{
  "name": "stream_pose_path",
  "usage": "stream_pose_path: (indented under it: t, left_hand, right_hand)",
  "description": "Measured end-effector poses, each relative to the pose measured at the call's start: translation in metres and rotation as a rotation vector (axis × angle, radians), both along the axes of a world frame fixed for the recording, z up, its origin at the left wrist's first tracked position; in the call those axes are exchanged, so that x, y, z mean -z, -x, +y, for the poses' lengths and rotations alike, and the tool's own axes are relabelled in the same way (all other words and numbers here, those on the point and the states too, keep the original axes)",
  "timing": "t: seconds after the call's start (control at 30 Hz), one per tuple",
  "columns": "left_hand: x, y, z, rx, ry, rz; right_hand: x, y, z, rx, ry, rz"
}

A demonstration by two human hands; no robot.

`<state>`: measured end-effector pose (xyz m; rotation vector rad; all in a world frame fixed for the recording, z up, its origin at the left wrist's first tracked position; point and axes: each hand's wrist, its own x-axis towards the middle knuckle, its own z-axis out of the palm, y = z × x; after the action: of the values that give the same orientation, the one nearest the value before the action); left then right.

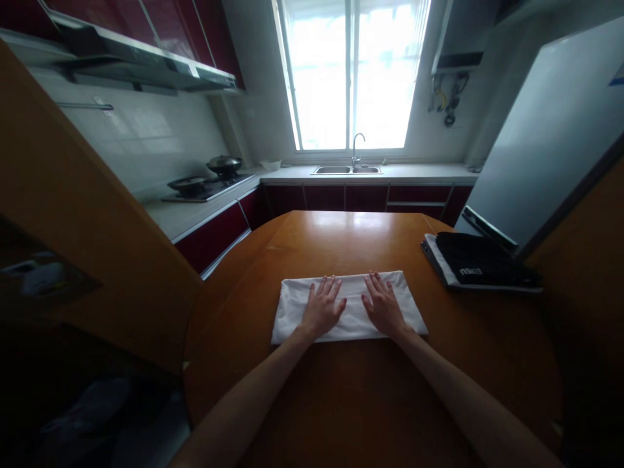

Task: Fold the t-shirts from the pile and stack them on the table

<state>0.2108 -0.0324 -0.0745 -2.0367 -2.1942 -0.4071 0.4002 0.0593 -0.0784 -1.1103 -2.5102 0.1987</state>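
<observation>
A white cloth (354, 316), folded into a wide flat rectangle, lies on the wooden table in front of me. My left hand (322, 307) rests on its left half, palm down with the fingers stretched out. On the right half lies my right hand (383, 305), also flat, fingers extended towards the cloth's far edge. Between the two hands a strip of the cloth shows, with slight wrinkles. Neither hand grips anything. What kind of item the white cloth is, I cannot tell.
The wooden table (355, 250) has rounded sides. At its right lies a stack of folded dark and light clothes (480, 260) beside the fridge (550, 123). Behind the table are a sink (334, 169) under a window and, at left, a stove (214, 188) with two pans.
</observation>
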Motion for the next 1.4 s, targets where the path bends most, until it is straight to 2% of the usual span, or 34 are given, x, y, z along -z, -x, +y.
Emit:
stream_pose_path:
  t: [0.13,0.3,0.47,0.57,0.73,0.83,0.93,1.1,1.2,1.3,1.4]
  left_hand:
    - [0.004,-0.004,-0.002,0.041,0.114,0.014]
    - [0.004,-0.005,-0.003,0.063,0.097,0.01]
    - [0.003,-0.007,-0.004,0.071,0.176,0.005]
    - [0.001,-0.007,-0.005,0.069,0.151,0.002]
    - [-0.001,0.008,-0.005,-0.05,0.035,0.007]
    - [0.002,0.02,-0.005,-0.128,0.093,-0.007]
    - [0.002,0.024,-0.004,-0.14,0.139,-0.018]
    - [-0.002,0.013,-0.003,-0.073,0.028,0.011]
    - [0.0,0.004,-0.002,0.012,0.074,0.026]
    - [0.002,-0.001,-0.002,0.03,0.123,0.033]
    - [0.002,-0.007,-0.004,0.046,0.074,0.048]
  right_hand:
    - [0.001,0.003,-0.007,-0.087,0.122,-0.128]
    - [0.0,0.003,-0.004,-0.032,0.046,-0.071]
    - [0.004,0.005,-0.005,-0.089,0.122,-0.184]
    - [0.005,0.005,-0.007,-0.071,0.108,-0.18]
    - [0.003,0.006,-0.013,-0.094,0.003,-0.109]
    - [0.004,0.009,-0.017,-0.163,0.067,-0.163]
    - [0.006,0.01,-0.017,-0.184,0.119,-0.206]
    - [0.001,0.008,-0.009,-0.059,0.038,-0.105]
    - [-0.002,0.005,0.0,0.026,0.049,-0.121]
    - [-0.003,0.004,0.001,0.057,0.086,-0.147]
    - [-0.003,0.007,-0.008,0.017,0.039,-0.113]
